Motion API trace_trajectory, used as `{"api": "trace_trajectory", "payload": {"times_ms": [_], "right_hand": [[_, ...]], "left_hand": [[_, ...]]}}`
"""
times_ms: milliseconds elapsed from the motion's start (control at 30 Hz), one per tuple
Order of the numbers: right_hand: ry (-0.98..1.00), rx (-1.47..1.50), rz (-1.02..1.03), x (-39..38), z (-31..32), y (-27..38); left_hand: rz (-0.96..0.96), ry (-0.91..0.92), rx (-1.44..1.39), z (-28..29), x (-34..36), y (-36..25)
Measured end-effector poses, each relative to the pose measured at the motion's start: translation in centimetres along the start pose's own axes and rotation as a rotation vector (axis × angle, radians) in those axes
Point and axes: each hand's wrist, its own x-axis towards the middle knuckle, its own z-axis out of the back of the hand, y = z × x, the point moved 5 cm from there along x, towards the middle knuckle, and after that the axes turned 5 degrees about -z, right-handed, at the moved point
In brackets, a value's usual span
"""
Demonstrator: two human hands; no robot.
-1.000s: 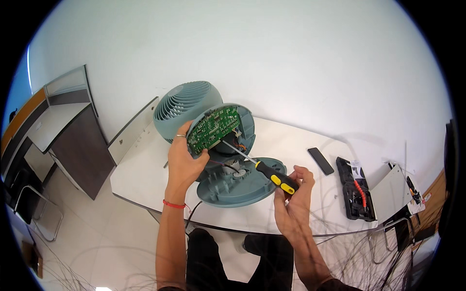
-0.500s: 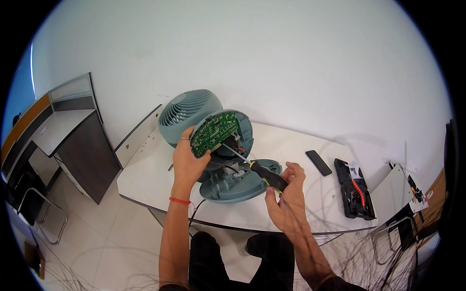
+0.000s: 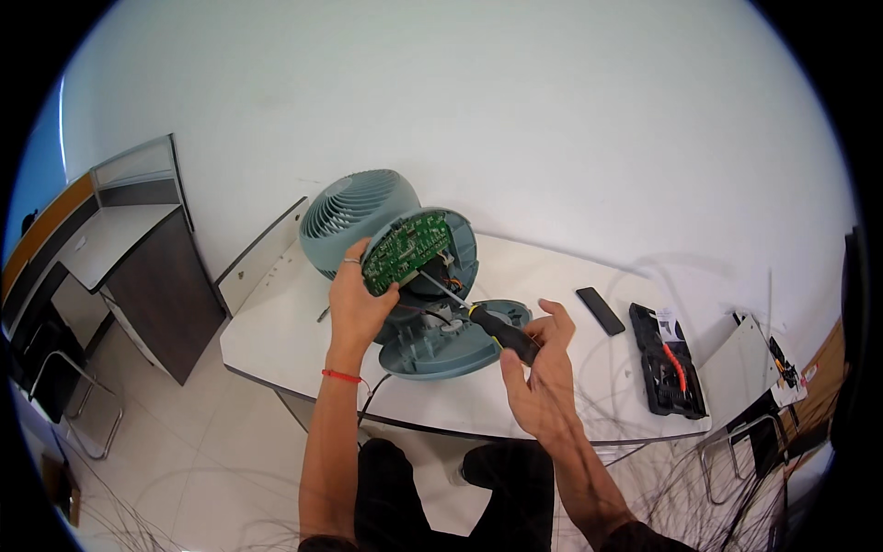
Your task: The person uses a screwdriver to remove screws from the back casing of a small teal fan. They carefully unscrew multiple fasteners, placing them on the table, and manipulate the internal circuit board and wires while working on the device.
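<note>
My left hand [image 3: 359, 299] is closed on the edge of a green circuit board [image 3: 405, 250], which is tilted up in the round base of a grey-green fan [image 3: 361, 212]. In my right hand [image 3: 544, 377] is a screwdriver [image 3: 501, 333] with a black and yellow handle. Its shaft runs up and left to the board's lower edge; the tip is hard to make out there. Below, a detached round cover [image 3: 441, 354] rests on the table, with wires leading from it toward the fan base.
A black phone [image 3: 601, 311] and an open black tool case [image 3: 664, 368] with a red coiled piece lie on the right of the white table [image 3: 552, 262]. Small loose bits lie at the left. A dark cable [image 3: 372, 397] hangs over the front edge.
The view has shifted slightly. Both hands keep their holds, and the screwdriver stays at the board's lower edge with almost no visible movement.
</note>
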Motion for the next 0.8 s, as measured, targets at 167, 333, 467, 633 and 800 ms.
{"api": "trace_trajectory", "payload": {"times_ms": [167,333,467,633,800], "right_hand": [[-0.024,0.049,-0.203,0.57,-0.37,-0.07],[-0.091,-0.061,-0.036,0.2,0.08,0.23],[0.001,-0.013,-0.235,0.73,-0.29,0.24],[-0.121,-0.037,-0.019,0.28,-0.13,-0.31],[-0.024,0.038,-0.287,0.73,-0.73,-0.05]], "left_hand": [[0.06,0.011,-0.054,0.25,-0.03,-0.06],[0.058,0.007,-0.059,-0.06,-0.07,-0.08],[0.072,0.001,-0.066,0.17,-0.07,-0.14],[0.049,-0.008,-0.045,-0.02,0.02,0.02],[0.089,0.016,-0.063,0.03,0.06,-0.14]]}}
